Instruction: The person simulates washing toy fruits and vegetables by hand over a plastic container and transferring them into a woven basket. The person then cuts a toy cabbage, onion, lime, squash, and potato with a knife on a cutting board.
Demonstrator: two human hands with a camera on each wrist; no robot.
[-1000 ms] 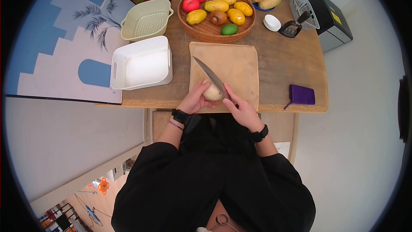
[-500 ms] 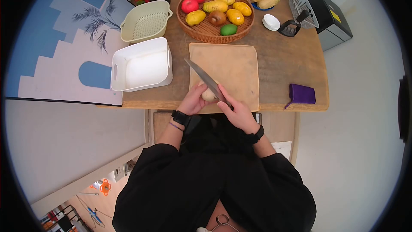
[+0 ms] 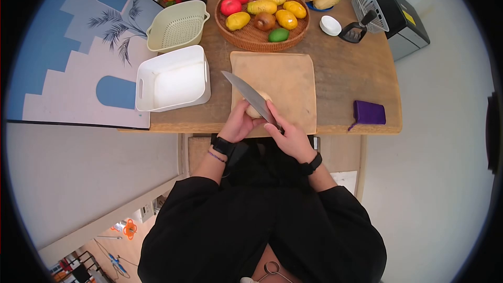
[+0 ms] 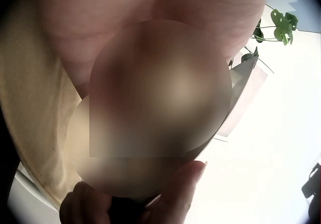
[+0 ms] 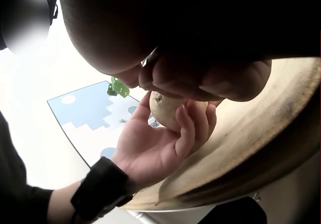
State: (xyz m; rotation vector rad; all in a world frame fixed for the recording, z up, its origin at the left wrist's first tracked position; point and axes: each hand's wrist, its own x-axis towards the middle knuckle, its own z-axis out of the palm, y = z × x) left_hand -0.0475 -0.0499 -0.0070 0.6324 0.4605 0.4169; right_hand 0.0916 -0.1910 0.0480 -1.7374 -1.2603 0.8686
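Note:
My left hand [image 3: 238, 125] holds a pale round potato [image 5: 171, 111] low over the near half of the cutting board [image 3: 291, 78]. In the right wrist view its fingers curl round the potato from below, and a small dark eye shows on the skin. My right hand [image 3: 292, 141] grips a large kitchen knife [image 3: 241, 84] by the handle. The blade slants up and left across the potato in the head view, hiding part of it. Most of the left wrist view is blurred.
A wicker basket [image 3: 246, 39] of fruit and vegetables stands behind the board. To the left are a white bin [image 3: 173, 102] and a pale green colander [image 3: 176, 25]. A purple pouch [image 3: 369, 113], white dish [image 3: 330, 25] and black-handled tool [image 3: 354, 33] lie to the right.
Over the last second the knife has shifted left and its blade now lies across the potato. The left hand keeps its grip, with the potato turned slightly.

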